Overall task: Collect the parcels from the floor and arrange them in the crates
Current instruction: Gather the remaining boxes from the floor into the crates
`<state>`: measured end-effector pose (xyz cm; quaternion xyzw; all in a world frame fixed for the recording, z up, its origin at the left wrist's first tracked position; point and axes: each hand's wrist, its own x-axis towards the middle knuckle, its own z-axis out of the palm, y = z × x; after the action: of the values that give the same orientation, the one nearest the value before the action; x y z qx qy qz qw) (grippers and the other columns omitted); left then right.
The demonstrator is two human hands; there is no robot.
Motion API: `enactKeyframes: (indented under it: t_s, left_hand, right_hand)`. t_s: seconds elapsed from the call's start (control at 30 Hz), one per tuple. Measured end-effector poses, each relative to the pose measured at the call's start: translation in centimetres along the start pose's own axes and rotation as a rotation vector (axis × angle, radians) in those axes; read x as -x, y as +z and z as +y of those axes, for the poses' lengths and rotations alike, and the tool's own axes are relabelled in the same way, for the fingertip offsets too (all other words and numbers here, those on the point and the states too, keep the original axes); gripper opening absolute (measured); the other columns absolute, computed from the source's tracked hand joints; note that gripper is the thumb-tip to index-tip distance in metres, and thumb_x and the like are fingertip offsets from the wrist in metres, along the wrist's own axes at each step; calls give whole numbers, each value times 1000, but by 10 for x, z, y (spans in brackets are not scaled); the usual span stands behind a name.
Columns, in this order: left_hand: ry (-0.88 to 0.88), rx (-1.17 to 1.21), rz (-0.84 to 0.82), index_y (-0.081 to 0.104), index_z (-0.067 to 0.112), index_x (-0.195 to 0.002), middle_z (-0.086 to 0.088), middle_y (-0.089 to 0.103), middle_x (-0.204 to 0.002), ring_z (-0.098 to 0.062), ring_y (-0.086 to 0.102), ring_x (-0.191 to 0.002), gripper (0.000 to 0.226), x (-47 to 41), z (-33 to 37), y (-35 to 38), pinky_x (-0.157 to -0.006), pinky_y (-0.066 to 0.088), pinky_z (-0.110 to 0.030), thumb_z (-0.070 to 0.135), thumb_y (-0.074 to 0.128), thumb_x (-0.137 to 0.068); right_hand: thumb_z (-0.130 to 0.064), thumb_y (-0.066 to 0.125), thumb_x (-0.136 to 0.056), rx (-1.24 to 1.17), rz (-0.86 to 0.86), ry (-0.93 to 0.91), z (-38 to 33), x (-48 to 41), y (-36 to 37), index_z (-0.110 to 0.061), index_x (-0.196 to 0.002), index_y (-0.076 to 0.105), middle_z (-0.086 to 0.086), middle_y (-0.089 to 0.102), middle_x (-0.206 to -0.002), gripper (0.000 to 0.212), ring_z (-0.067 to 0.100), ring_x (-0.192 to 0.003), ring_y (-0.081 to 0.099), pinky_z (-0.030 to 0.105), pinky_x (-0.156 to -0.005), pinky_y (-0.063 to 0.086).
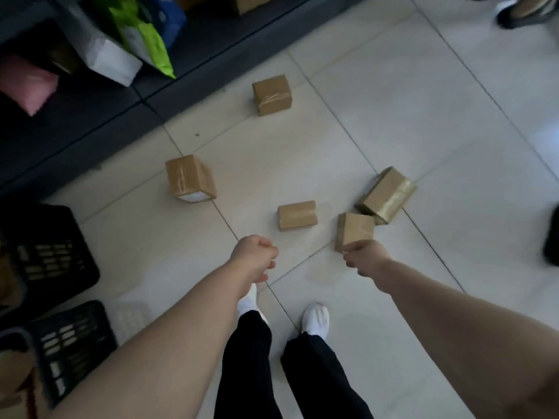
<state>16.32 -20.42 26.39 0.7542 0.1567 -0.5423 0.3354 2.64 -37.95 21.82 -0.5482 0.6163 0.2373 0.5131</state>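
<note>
Readable text: you can read none in this view.
White label (pixel 193 197): you find it on the low end of the parcel (pixel 189 176) standing near the dark shelf (pixel 90 122); its print is too blurred for reading.
Green bag (pixel 152 45): it stands on the shelf and has a pale panel, but the print there is not legible.
Blue bag (pixel 169 16): you see a pale mark on it, too small and blurred to read.

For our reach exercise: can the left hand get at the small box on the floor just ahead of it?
Probably yes. The left hand holds nothing, and the small box lies alone on bare floor, nothing covering it; the standing person must bend down.
</note>
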Motion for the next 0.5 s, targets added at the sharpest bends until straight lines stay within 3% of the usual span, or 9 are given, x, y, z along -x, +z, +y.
enactKeyframes:
  t_s: [0.07,0.23,0.37,0.43,0.5]
  left_hand:
    - [12,-57,-21,56,13,-122,-9,64,-116,-19,66,-100,29,-12,15,23,-86,54,-38,14,59,-93]
    - [-18,-214,-57,56,13,-124,-9,63,-108,-23,65,-105,30,-60,45,67,-89,54,-39,13,55,-95]
    - [-10,-293,-40,54,14,-129,1,56,-84,-24,63,-98,33,-108,57,103,-88,54,-40,11,51,-96]
    - [-31,-327,-59,51,15,-135,3,55,-86,-24,64,-99,39,-129,56,123,-83,54,-36,13,51,-96]
    - [-44,-358,-70,49,17,-137,-2,61,-99,-24,64,-102,43,-157,54,152,-84,53,-34,15,52,-94]
  right_hand:
    - [-5,57,-92,-54,15,43,4,-14,-16,-7,-115,65,16,67,-107,25,22,-87,59,22,-62,44]
    - [-6,57,-92,-217,24,118,0,-59,-39,-10,-109,66,15,68,-112,20,24,-102,67,33,-81,52]
    - [-8,54,-93,-247,64,131,4,-126,-58,-10,-112,68,9,65,-98,24,20,-91,61,32,-79,53]
    - [-10,54,-92,-222,69,125,8,-160,-69,-13,-114,67,6,63,-94,25,20,-89,59,36,-87,53]
    - [-12,55,-91,-174,77,109,11,-200,-84,-14,-119,64,5,60,-91,29,21,-87,57,34,-82,52]
